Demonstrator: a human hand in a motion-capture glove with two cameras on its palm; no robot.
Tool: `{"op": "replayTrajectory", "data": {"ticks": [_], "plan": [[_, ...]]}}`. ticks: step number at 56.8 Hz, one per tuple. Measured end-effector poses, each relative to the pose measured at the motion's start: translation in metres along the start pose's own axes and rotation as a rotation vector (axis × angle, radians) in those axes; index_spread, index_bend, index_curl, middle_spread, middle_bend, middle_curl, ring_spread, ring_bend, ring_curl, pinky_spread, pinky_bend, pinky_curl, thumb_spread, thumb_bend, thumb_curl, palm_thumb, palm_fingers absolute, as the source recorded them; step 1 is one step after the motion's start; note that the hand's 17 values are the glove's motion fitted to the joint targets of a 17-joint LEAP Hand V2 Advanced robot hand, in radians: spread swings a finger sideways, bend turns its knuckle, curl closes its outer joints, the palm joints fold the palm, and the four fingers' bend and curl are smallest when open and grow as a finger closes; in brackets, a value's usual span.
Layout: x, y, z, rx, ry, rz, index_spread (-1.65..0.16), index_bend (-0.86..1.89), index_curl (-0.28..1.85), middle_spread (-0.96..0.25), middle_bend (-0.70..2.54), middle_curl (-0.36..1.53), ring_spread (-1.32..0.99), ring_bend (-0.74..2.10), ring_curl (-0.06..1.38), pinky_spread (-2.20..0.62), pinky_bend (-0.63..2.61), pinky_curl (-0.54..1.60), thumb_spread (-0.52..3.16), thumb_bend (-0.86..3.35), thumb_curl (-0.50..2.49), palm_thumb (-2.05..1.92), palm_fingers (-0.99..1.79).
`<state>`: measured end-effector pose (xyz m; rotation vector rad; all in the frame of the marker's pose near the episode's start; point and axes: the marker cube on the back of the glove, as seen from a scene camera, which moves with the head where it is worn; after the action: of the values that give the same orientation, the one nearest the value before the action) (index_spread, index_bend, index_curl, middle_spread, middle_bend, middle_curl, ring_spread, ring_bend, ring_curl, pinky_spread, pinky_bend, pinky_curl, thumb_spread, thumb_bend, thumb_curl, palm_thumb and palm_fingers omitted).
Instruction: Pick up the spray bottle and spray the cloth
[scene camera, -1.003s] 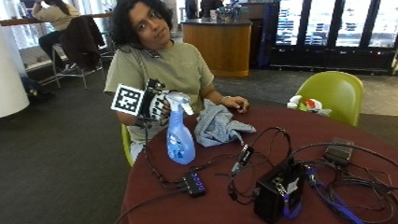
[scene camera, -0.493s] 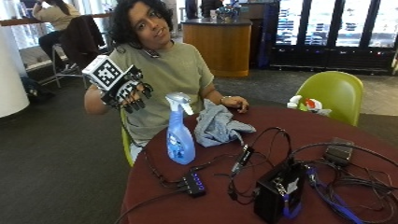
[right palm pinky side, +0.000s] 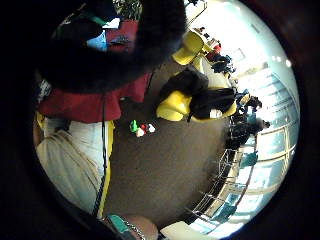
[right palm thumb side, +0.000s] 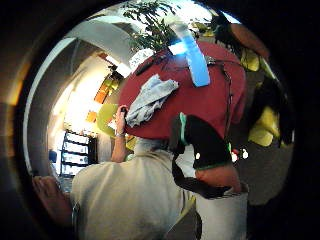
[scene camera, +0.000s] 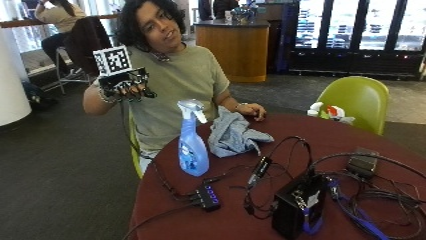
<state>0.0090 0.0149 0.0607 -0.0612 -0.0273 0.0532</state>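
The bottle (scene camera: 192, 147) stands upright near the edge of the red counter (scene camera: 399, 150), just beside the cloth (scene camera: 233, 134), with clear air above both. The gloved right hand (scene camera: 126, 86) hangs raised, well apart, its grip relaxed and holding nothing. No label is readable.

The table (scene camera: 399, 150) runs off the outside view's lower and right edges. The bottle (right palm pinky side: 97, 41) is mostly hidden behind a dark shape in the little-finger view. Its label (scene camera: 191, 159) is too small to read.
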Motion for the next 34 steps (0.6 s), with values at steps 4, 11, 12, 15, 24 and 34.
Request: {"op": "replayTrajectory", "data": {"ticks": [4, 11, 12, 15, 24, 34], "plan": [[0.0, 0.002, 0.005, -0.03, -0.002, 0.016, -0.38, 0.16, 0.34, 0.01, 0.18, 0.39, -0.04, 0.3, 0.35, 0.21, 0.27, 0.34, 1.24, -0.03, 0.52, 0.54, 0.5], [0.004, -0.01, 0.017, -0.035, -0.039, 0.047, -0.38, 0.17, 0.33, 0.0, 0.19, 0.38, -0.04, 0.22, 0.33, 0.22, 0.24, 0.34, 1.22, -0.02, 0.49, 0.52, 0.44], [0.004, -0.012, 0.018, -0.034, -0.05, 0.052, -0.38, 0.16, 0.33, 0.0, 0.2, 0.38, -0.04, 0.21, 0.32, 0.22, 0.24, 0.33, 1.21, -0.02, 0.49, 0.52, 0.44], [0.006, -0.025, 0.024, -0.022, -0.093, 0.045, -0.37, 0.16, 0.33, 0.0, 0.19, 0.38, -0.04, 0.2, 0.32, 0.22, 0.23, 0.33, 1.21, -0.02, 0.48, 0.52, 0.44], [0.0, -0.068, 0.046, 0.023, -0.277, 0.046, -0.35, 0.14, 0.31, 0.01, 0.2, 0.37, -0.04, 0.2, 0.31, 0.22, 0.22, 0.34, 1.19, -0.01, 0.47, 0.56, 0.44], [-0.022, -0.122, 0.064, 0.097, -0.618, 0.09, -0.31, 0.12, 0.28, 0.02, 0.19, 0.36, -0.02, 0.24, 0.32, 0.22, 0.25, 0.35, 1.16, 0.0, 0.46, 0.65, 0.48]]}}
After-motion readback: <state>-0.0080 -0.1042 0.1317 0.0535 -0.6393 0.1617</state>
